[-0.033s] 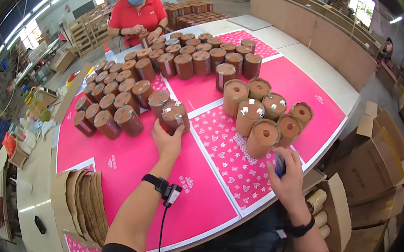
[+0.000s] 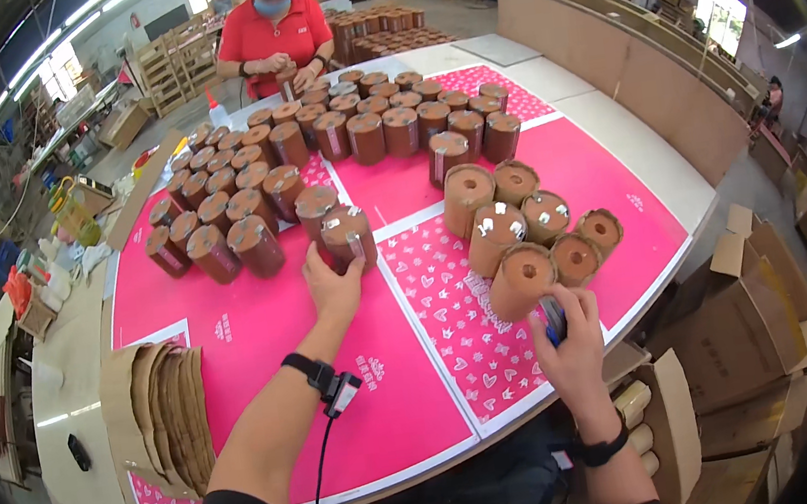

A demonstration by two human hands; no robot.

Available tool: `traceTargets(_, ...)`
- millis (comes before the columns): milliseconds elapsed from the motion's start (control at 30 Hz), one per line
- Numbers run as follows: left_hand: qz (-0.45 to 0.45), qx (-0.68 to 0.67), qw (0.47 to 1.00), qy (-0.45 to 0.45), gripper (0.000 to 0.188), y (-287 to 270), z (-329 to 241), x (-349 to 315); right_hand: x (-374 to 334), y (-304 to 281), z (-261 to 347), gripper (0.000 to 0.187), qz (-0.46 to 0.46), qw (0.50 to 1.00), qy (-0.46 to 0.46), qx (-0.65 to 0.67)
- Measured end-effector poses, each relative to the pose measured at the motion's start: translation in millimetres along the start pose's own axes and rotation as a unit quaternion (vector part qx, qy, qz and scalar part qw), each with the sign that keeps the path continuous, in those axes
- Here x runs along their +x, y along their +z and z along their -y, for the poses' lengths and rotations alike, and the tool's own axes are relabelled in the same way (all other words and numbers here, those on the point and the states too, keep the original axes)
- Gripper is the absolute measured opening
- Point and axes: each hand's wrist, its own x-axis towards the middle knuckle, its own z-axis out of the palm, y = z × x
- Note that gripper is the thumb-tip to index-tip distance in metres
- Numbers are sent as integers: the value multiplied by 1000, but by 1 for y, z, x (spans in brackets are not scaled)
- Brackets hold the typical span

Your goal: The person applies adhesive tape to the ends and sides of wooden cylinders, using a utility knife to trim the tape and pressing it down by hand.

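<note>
My left hand (image 2: 335, 289) has its fingers around the lower near side of a brown round can (image 2: 348, 234) standing on the pink sheet, with silvery bits on its top. Another brown can (image 2: 315, 205) stands right behind it. At the right, my right hand (image 2: 573, 344) is closed on a small blue and dark object (image 2: 555, 321); its kind is mostly hidden by the fingers. Just beyond that hand stands a brown cylinder (image 2: 525, 279) with a hole in its top. Several similar cylinders (image 2: 497, 232) cluster behind it, some with white patches on top.
Many brown cans (image 2: 366, 136) crowd the far half of the table. Across it, a person in red (image 2: 277, 41) handles one. Curved brown sheets (image 2: 166, 412) are stacked at the near left. Open cardboard boxes (image 2: 736, 332) stand at the right, beside the table edge.
My right hand with the blue object sits slightly higher and closer to the near cylinder. The left hand stays at the same can.
</note>
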Motion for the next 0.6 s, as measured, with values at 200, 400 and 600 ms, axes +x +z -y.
traceTargets(200, 107, 126, 971, 173, 84, -60, -20, -64, 27, 17, -17, 44, 125, 978, -6, -166)
traceTargets(400, 325, 62, 927, 179, 69, -139, -69, -129, 31, 3, 4, 44, 173, 981, 28, -78)
traceTargets(600, 352, -114, 925, 89, 51, -157, -79, -160, -21, 6, 45, 41, 388, 818, 127, 406)
